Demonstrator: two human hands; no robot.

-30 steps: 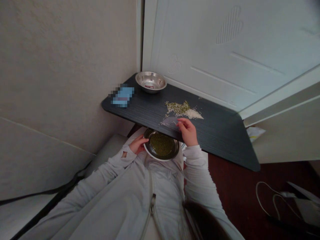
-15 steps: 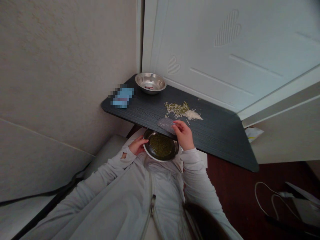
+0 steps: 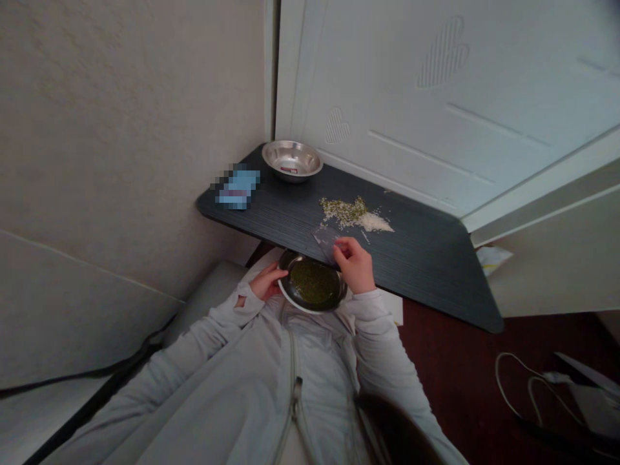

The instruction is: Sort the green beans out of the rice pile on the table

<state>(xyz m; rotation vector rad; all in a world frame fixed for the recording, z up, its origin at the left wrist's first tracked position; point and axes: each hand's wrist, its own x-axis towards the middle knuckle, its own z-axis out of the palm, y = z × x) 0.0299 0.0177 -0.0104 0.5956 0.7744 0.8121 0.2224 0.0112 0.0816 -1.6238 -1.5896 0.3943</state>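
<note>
My left hand (image 3: 268, 281) grips the left rim of a metal bowl (image 3: 285, 261) on my lap, partly under the table's near edge. Small green beans (image 3: 314, 282), apparently mung beans, cover its bottom. Between the closed fingers of my right hand (image 3: 355, 263) is a thin clear plastic piece (image 3: 325, 240); whether it is a card or a small bag I cannot tell. It lies low over the table's front edge, just above the bowl. Behind it, green beans (image 3: 357, 208) mixed with pale grains spread across the table, beside a pile of white rice-like grains (image 3: 375, 222).
The dark table (image 3: 421, 258) stands against a white door (image 3: 387, 84). A second metal bowl (image 3: 292, 161) with a label inside sits at its back left, near a blurred blue item (image 3: 238, 188). A white cable (image 3: 513, 365) lies on the red floor at right.
My right hand has come left and closer to me with the plastic piece, which has turned and reached the table's front edge. My left hand and the bowl hold their place.
</note>
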